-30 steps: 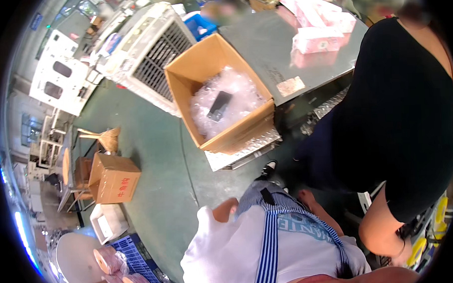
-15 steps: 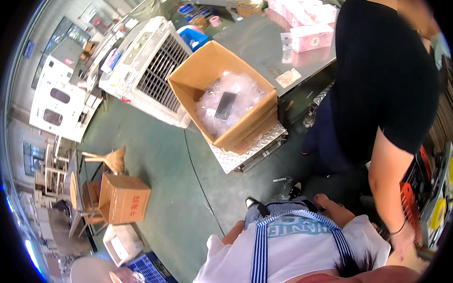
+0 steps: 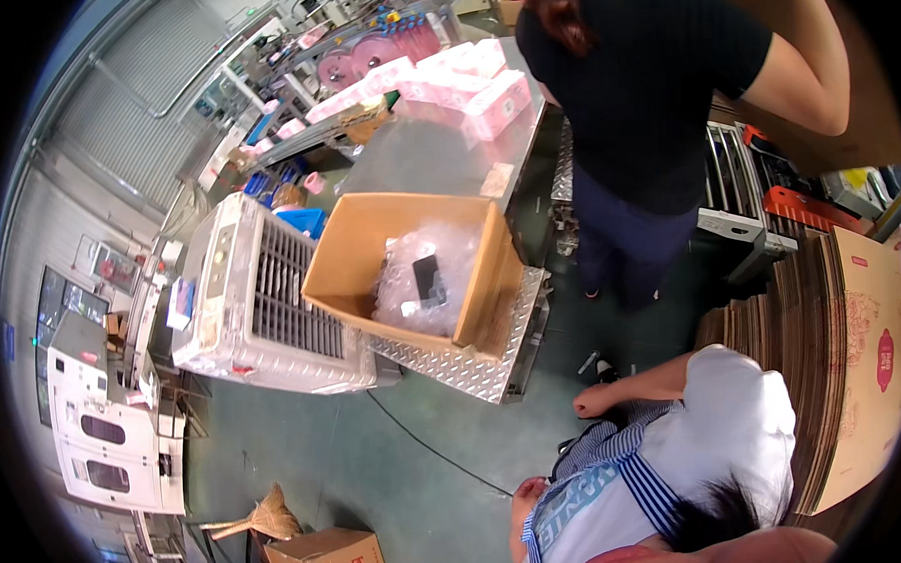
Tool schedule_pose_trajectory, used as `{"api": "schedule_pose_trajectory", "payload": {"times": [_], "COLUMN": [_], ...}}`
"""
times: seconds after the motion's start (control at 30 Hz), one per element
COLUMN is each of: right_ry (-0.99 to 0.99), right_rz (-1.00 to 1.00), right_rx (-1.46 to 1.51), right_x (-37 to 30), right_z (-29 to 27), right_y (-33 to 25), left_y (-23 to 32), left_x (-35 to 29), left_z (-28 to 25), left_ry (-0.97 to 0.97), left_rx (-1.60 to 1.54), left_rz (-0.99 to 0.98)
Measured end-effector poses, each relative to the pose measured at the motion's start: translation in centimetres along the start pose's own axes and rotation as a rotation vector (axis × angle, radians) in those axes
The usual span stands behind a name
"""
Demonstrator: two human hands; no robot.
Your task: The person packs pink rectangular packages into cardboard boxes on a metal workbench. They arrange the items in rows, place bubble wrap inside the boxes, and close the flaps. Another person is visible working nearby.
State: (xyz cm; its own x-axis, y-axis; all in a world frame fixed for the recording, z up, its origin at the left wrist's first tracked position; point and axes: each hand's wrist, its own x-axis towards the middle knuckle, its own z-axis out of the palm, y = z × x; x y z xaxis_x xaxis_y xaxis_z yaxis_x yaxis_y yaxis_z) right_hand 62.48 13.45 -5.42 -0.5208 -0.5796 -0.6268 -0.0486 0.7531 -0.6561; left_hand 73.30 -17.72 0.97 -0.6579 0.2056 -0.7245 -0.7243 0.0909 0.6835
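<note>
Both my arms hang in front of my body. My left hand (image 3: pixel 527 496) is beside my thigh at the apron's edge, its fingers curled with nothing visible in them. Farther right, my right hand (image 3: pixel 595 402) is closed like a fist over the floor, and I see nothing in it. Neither hand touches the open cardboard box (image 3: pixel 490 270) ahead to the left. That box holds crumpled clear plastic (image 3: pixel 396 283) with a dark flat rectangular thing (image 3: pixel 428 278) on top. It stands on a metal tread-plate platform (image 3: pixel 473 365).
A co-worker in a black shirt (image 3: pixel 653 106) stands ahead with one arm raised. Flattened cartons (image 3: pixel 860 366) are stacked at right. Pink-white packs (image 3: pixel 494 106) lie on a metal table (image 3: pixel 387 165). An air cooler (image 3: pixel 273 308) stands left; a broom (image 3: pixel 265 516) and carton (image 3: pixel 326 559) are lower left.
My view has turned to the right, bringing the carton stack into sight. The co-worker's arm, lowered before, is now raised. My right hand has come forward from my side.
</note>
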Motion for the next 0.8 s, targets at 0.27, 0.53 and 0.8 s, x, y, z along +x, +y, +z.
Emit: {"api": "schedule_pose_trajectory", "payload": {"times": [0.27, 0.53, 0.8], "right_ry": [-0.428, -0.482, -0.324], "right_rz": [-0.403, -0.309, -0.192], "right_rx": [0.122, -0.124, 0.124], "right_x": [-8.1, -10.5, -13.1], "right_z": [-5.7, -9.8, -9.7], "right_y": [-13.7, -13.0, -11.5], "left_y": [7.2, 9.2, 12.8], "left_x": [-4.0, -3.0, -3.1], "left_z": [2.7, 5.6, 9.7], "left_ry": [-0.212, -0.146, -0.346], "left_rx": [0.413, 0.654, 0.57], "left_rz": [0.365, 0.528, 0.437]}}
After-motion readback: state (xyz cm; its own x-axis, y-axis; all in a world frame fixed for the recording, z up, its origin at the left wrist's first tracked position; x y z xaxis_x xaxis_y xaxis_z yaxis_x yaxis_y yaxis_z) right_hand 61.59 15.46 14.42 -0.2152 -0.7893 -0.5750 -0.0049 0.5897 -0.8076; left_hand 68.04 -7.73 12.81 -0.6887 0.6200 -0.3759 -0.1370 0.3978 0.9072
